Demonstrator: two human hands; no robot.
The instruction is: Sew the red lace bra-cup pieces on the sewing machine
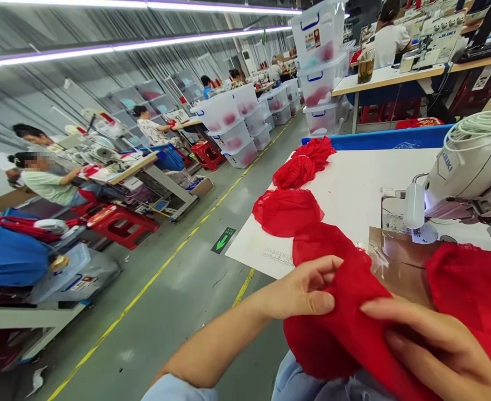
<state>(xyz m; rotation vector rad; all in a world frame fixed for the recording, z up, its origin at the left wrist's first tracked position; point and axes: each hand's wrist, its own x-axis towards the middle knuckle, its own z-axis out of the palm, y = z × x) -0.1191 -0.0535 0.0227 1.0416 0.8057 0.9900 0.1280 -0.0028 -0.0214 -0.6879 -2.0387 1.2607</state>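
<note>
A piece of thin red fabric (349, 278) hangs between my two hands at the front edge of the white sewing table (354, 178), its lower part draped over my lap. My left hand (308, 287) pinches it between thumb and curled fingers. On the right, my right hand (433, 334) grips the same fabric, fingers bent round it and partly hidden by it. Further up the table's left side lie a flat red piece (287, 211) and a bunched red bundle (302, 167). More red cloth (475, 295) lies to the right, below the sewing machine (471, 167).
A printed ruler (278, 257) marks the table's left edge. A blue cloth trough (379, 139) runs behind it. Stacked clear plastic boxes (318, 72) stand beyond. To the left is an aisle with a yellow line (166, 267); co-workers (49, 184) sit at other machines.
</note>
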